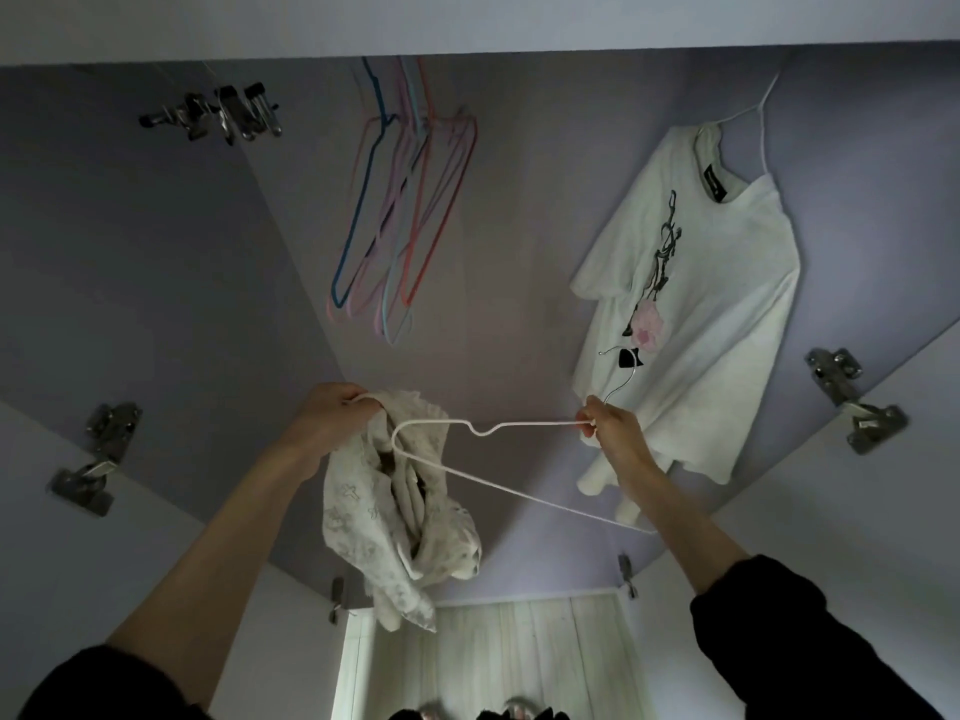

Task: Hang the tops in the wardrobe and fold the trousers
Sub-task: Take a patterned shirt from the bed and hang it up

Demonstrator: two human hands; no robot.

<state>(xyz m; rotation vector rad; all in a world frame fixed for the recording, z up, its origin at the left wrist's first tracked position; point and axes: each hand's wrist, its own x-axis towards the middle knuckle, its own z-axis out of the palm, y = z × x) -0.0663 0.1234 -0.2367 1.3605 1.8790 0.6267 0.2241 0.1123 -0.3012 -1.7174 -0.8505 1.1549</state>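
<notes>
Hanger [519, 426] pinched at neck by right hand [610, 426], arm poked into top [410, 491] bunched in left hand [332, 415], for threading before hanging.

Dim, grey light inside the wardrobe [467, 200]

The hanging white T-shirt [691, 304] and pale floor [493, 657] are the brightest areas, while the sleeves [810, 641] sink into near black. Wide-angle bending curves the edges; fine detail looks soft and slightly smeared.
</notes>
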